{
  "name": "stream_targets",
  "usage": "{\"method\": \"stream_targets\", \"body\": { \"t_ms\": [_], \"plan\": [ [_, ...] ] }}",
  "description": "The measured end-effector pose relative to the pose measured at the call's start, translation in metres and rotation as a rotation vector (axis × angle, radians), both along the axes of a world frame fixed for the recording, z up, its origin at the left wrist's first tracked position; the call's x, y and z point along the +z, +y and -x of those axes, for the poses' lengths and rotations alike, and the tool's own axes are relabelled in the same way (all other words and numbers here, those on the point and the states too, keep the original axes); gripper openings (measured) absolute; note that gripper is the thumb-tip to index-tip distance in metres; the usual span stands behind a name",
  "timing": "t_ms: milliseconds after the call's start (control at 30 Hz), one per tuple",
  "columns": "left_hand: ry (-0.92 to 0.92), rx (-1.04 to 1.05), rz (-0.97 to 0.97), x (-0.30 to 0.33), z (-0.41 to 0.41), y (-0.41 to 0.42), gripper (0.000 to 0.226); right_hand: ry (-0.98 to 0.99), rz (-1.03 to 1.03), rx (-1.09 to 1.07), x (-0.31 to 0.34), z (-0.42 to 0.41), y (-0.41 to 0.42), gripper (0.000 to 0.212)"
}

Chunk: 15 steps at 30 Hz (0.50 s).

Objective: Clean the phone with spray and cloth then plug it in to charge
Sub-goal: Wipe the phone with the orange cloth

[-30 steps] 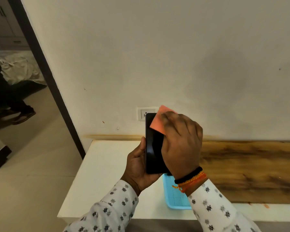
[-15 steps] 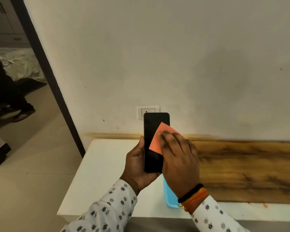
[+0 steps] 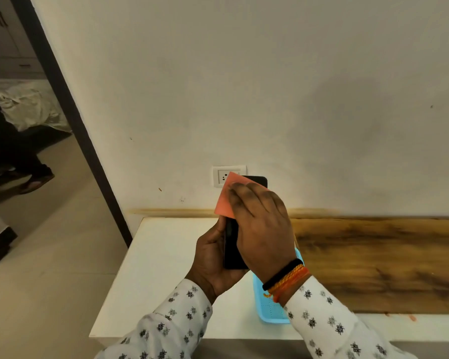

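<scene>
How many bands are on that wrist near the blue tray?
3, side by side on the right wrist: a black band nearest the hand, a yellow-orange thread next, an orange band by the sleeve. More may hide under the cuff.

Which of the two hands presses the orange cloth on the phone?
The right hand, the one with wrist bands, presses the orange cloth with flat fingers. The left hand only grips the phone.

Wall socket [image 3: 222,176] partly behind cloth [image 3: 224,203], phone [image 3: 231,244].
</scene>
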State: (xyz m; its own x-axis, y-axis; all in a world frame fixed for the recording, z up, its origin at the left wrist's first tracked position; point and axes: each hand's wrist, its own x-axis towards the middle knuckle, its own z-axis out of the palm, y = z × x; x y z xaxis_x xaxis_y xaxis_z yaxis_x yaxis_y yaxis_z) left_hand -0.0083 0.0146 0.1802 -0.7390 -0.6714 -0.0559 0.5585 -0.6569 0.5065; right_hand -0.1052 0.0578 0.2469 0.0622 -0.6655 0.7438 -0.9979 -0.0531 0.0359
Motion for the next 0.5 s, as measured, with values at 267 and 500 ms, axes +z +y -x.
{"method": "stream_targets", "body": {
  "t_ms": [267,500],
  "plan": [
    [0.024,-0.033,-0.004,-0.003,-0.001,-0.001,0.058,-0.103,0.017,-0.101,-0.004,0.01,0.015,0.045],
    [-0.007,-0.028,-0.028,-0.005,-0.006,-0.01,0.065,-0.062,-0.04,0.042,-0.052,-0.01,0.036,0.062]
  ]
}}
